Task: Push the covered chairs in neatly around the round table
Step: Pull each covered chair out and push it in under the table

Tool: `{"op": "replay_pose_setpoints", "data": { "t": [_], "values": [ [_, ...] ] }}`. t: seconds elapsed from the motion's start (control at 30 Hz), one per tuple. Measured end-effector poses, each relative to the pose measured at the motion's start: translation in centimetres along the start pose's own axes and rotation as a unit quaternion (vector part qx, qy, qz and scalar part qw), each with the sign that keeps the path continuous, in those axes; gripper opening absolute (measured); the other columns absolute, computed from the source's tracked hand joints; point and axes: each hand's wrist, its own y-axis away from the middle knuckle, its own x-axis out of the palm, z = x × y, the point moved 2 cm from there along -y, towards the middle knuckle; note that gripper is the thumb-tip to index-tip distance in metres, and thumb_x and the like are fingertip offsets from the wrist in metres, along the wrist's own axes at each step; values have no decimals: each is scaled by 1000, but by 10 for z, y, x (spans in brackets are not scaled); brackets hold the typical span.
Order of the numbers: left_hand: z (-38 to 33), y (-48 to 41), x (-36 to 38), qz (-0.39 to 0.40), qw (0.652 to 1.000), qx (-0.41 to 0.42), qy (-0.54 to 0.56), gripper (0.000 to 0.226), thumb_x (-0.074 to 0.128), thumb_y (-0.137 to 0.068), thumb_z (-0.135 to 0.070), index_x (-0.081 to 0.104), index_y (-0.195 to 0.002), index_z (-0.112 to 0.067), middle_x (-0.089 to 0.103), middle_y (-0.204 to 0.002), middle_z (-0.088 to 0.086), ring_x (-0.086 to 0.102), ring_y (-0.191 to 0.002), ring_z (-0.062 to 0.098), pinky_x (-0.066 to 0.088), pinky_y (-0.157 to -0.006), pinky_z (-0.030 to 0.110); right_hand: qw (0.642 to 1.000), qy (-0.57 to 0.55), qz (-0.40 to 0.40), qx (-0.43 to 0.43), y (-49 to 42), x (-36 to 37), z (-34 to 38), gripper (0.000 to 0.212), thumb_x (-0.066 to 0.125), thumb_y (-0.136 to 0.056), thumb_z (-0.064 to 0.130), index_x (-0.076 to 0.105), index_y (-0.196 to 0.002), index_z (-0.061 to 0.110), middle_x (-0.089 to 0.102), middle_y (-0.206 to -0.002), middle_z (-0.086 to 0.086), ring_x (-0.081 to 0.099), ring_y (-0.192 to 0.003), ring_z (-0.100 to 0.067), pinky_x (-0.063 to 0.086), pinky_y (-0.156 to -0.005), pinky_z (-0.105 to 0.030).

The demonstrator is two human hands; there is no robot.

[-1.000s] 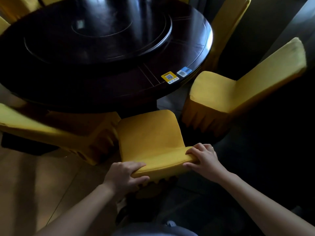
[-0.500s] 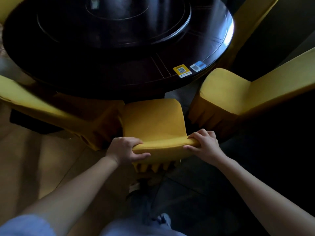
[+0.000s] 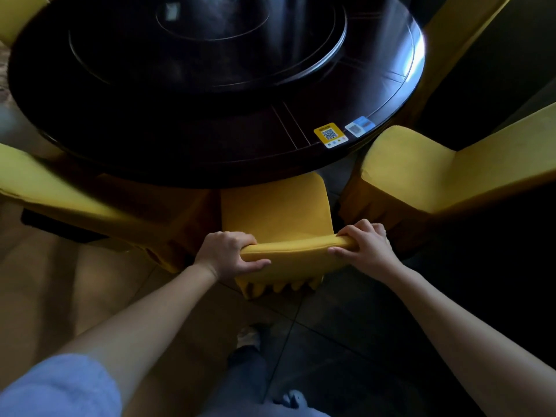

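Since a second ago we have slid the middle chair (image 3: 275, 212) forward, and its seat front now tucks under the rim of the round table (image 3: 210, 158) at 12 o'clock, where earlier the whole seat lay clear of it. Going left to right: at 9 o'clock the left chair (image 3: 75, 194) sits angled, its seat already partly under the tabletop. Our left hand (image 3: 228, 255) is wrapped around the left corner of the middle chair's backrest top, fingers over the front, thumb behind. Our right hand (image 3: 365, 248) clamps the right corner the same way. At 3 o'clock the right chair (image 3: 436, 173) stands just clear of the table edge, turned askew, not yet pushed in. Two stickers (image 3: 331, 135) lie on the tabletop near that edge. To finish this push well, we judge we should press evenly through both hands so the chair runs straight toward the centre, keep the cover from bunching under our grip, and stop before the backrest meets the rim, leaving equal gaps to both neighbours.
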Motion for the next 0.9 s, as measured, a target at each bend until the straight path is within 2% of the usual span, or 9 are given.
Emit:
{"op": "replay_pose_setpoints", "data": {
  "t": [0.1,0.3,0.5,0.73,0.9],
  "values": [
    [12,-13,-2,8,1000,-8,-4,80,24,-73,-85,68,-87,-20,68,-78,-3,62,-63,11,48,-51,20,1000,2,8,11,-17,-3,5,82,34,-55,87,55,-115,36,41,-116,2,28,-118,-29,34,-98,-51],
    [36,-39,-4,12,1000,-10,-17,83,21,-70,-88,67,-87,-20,67,-78,-4,60,-63,10,42,-50,17,999,-13,22,28,-45,-9,12,78,38,-57,85,54,-115,36,41,-118,3,26,-120,-28,34,-99,-50],
    [57,-66,-10,11,1000,-3,-26,86,18,-69,-88,66,-88,-19,66,-78,-3,59,-64,11,39,-51,17,999,-16,22,33,-75,-16,25,65,48,-66,78,55,-114,35,41,-118,3,25,-121,-27,33,-99,-49],
    [68,-74,-8,7,1000,19,-15,81,21,-73,-85,66,-83,-18,65,-73,-3,57,-58,10,30,-47,12,999,-23,25,33,-83,-21,26,75,42,-58,82,56,-115,35,40,-120,3,26,-119,-26,34,-98,-48],
    [67,-73,-9,17,1000,21,-9,79,22,-74,-84,66,-84,-19,64,-74,-4,57,-58,9,35,-47,14,998,-28,32,49,-81,-21,31,70,47,-61,79,55,-115,36,37,-125,2,23,-123,-26,34,-102,-49]
  ]
}}
